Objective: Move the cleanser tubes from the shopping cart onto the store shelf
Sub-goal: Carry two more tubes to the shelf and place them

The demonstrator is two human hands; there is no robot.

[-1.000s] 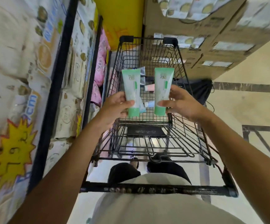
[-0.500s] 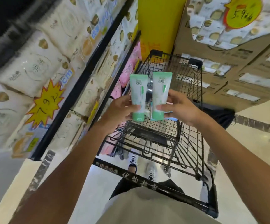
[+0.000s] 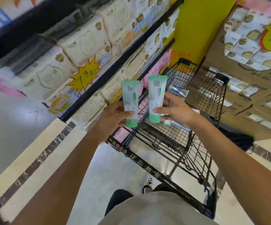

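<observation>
1. Two green cleanser tubes are up out of the shopping cart [image 3: 201,95], one in each hand, both held upright with the caps down, side by side and a little apart.
2. Left hand [image 3: 115,115]: its grip is closed round the lower part of the left tube [image 3: 130,101], thumb across the front just above the green cap, fingers wrapped behind.
3. Right hand [image 3: 175,111]: it pinches the right tube [image 3: 156,98] low on its body, thumb at the front and fingers curled behind; this tube sits slightly higher than the other.
4. Both tubes hang above the cart's near left corner, between the cart and the store shelf [image 3: 115,69] on the left. That shelf is packed with cream tissue packs [image 3: 86,39] and carries a yellow star price tag [image 3: 85,77].
5. At least a silver tube [image 3: 180,91] lies further in, and a pale blue cap shows just below the right hand, so the cart is not emptied yet.
6. Judged step: carrying, the pick being done and the placing not yet begun.
7. The next move calls for swinging both hands left toward the shelf and finding a free spot; none shows among the packs, so the placing spot may lie out of view. Each tube should stand or lie steady before the fingers let go.
</observation>
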